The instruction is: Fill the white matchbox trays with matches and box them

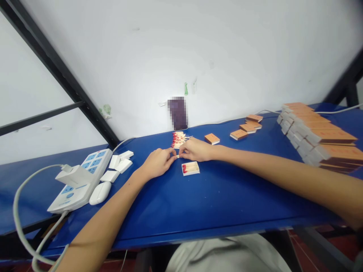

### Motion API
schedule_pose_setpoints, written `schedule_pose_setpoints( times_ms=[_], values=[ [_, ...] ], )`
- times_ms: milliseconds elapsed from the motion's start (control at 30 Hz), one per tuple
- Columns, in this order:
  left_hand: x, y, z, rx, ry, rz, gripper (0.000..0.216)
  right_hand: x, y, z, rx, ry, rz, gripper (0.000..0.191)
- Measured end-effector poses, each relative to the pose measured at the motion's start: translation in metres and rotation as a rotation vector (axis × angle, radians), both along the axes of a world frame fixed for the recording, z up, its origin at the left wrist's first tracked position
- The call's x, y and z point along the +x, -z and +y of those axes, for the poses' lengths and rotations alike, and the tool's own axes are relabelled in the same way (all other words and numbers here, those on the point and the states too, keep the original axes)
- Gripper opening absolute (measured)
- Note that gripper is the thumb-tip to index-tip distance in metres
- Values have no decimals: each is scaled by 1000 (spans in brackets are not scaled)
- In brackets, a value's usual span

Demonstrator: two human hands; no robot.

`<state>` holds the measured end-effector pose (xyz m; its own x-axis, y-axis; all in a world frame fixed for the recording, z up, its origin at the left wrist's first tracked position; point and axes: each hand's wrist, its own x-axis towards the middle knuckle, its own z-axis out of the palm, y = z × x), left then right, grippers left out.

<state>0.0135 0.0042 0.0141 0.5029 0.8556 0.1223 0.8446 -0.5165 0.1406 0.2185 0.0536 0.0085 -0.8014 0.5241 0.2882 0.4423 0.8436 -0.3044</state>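
Observation:
My left hand [159, 161] and my right hand [197, 149] meet over the middle of the blue table, fingertips pinched on a small pale bundle of matches [178, 156] between them. How many sticks they hold is hidden. Just behind the fingers lies a loose pile of red-tipped matches [178, 139], partly covered by my right hand. Nearer to me, an open white matchbox tray [191, 173] lies flat with several matches in it, red heads to the left. An orange matchbox cover [212, 138] rests beyond my right wrist.
Several orange matchboxes [247, 127] lie at the back right, and a large stack of them [320, 136] stands far right. On the left are white tray pieces [120, 164], a white earbud case [100, 193] and a power strip [82, 181] with cables. A wall borders the blue table [227, 200].

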Motion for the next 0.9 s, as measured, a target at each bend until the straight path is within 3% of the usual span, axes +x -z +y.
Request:
schedule_pose_setpoints(
  times_ms=[233,533,900],
  values=[
    [0,-1,-4,39,-13,67,33,1,-3,-1,-23,-2,-3,15],
    [12,-6,-9,149,-32,302,39,4,7,1,-105,15,104,18],
    [17,-3,-13,174,-104,284,36,1,-3,-6,99,26,-132,24]
  ],
)
